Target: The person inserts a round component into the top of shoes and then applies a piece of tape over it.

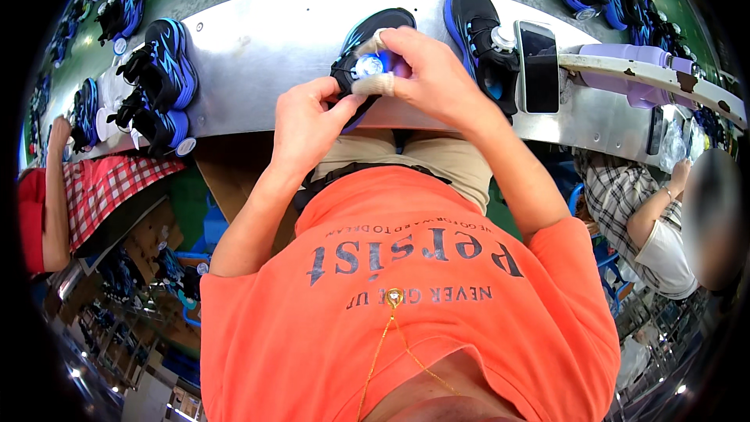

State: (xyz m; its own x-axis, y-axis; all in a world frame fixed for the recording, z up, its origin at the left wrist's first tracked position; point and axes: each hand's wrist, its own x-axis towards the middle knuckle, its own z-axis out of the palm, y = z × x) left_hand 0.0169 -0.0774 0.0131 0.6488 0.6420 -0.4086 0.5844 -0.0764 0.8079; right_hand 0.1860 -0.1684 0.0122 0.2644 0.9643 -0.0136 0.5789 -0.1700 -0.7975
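1. Black and blue, the shoe (384,22) sits right between the hands, toe beyond the right fingers, on the metal bench (250,55).
2. Here's the left hand (306,119), narrowed to a pinch on the shoe's edge; which part it nips is hidden.
3. And the right hand (431,66) curls, thumb and finger around a glowing disc (369,67); whether they squeeze it, I can't tell.
4. Watch for trouble: those cloth finger covers (375,84) could slip on something smooth, and a loose left pinch might let the shoe twist or slide on bare metal.
5. What a look, though! Dark upper, light-blue lines along the side, blue-violet sole peeking out just beside the left fingertips; the opening is mostly covered by fingers.
6. Just past the right hand, a second shoe (473,14), with a phone (540,70) beside it.
7. Farther right of that hand, a pale bar (660,78); well left of the left hand, more shoes (166,66).
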